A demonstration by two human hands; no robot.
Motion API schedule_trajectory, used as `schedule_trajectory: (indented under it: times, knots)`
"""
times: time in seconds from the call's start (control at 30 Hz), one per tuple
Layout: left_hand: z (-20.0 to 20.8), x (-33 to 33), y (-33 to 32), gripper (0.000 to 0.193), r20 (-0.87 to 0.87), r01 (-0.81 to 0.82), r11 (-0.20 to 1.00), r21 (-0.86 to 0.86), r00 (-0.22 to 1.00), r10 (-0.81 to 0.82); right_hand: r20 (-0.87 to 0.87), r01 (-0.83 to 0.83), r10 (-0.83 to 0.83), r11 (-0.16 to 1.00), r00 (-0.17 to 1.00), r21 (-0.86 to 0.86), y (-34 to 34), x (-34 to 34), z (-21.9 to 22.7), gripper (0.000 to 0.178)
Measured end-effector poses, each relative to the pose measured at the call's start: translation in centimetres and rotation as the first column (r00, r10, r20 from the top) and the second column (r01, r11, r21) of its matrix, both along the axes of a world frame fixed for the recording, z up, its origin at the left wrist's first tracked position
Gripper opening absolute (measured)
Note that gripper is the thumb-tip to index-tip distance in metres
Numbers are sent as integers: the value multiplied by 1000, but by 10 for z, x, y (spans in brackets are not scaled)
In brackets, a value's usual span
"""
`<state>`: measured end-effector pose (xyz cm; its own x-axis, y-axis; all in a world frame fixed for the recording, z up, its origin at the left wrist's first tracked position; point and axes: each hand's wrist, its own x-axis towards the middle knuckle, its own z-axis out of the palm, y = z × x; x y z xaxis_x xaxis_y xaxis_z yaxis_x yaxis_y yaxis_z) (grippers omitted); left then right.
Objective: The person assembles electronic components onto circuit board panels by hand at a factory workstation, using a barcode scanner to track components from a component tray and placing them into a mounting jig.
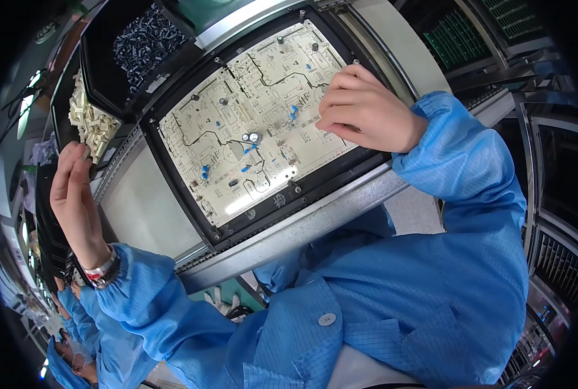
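A cream-coloured circuit board (279, 107) lies in a black frame (179, 188) in front of me. Small blue parts, dark round capacitors and two silvery ones stand on it. Over the board's right side is my right hand (370, 110), its fingers curled and pinched together; whatever they hold is hidden. My left hand (75, 201) is raised at the left, beside a black bin of white connectors (94, 123). Its fingertips are pressed together at the bin's near edge, with a small pale bit between them too small to name.
A black bin of small dark components (146, 48) stands beyond the connectors. A metal rail (295, 223) runs between me and the board frame. Racks with green boards (454, 42) are at the far right. A co-worker in blue (91, 324) sits at the lower left.
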<state>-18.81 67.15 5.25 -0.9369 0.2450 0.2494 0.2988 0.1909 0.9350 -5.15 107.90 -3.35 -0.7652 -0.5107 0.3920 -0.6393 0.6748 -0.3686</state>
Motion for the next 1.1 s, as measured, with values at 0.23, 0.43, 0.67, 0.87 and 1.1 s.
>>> schedule_trajectory:
  times: [0.23, 0.43, 0.67, 0.87, 1.1]
  knots:
    - [-1, 33, 133, 21, 246, 493, 868, 51, 836, -490, -128, 5, -1, 1000, 992, 26, 32, -22, 20, 16]
    - [-41, 25, 239, 20, 244, 646, 760, -72, 750, -615, 116, 373, -365, 790, 924, -486, 91, -43, 30, 16]
    - [-76, 26, 285, 19, -102, 506, 796, -333, 819, -564, -292, 68, -233, 873, 928, -482, 102, -46, 22, 15]
    - [-74, 31, 286, 31, -244, 318, 763, -563, 818, -521, -240, 242, -332, 910, 912, -337, 94, -28, 37, 14]
    - [-72, 32, 285, 31, -230, 269, 771, -577, 852, -470, -258, 250, -347, 906, 902, -343, 88, -23, 40, 12]
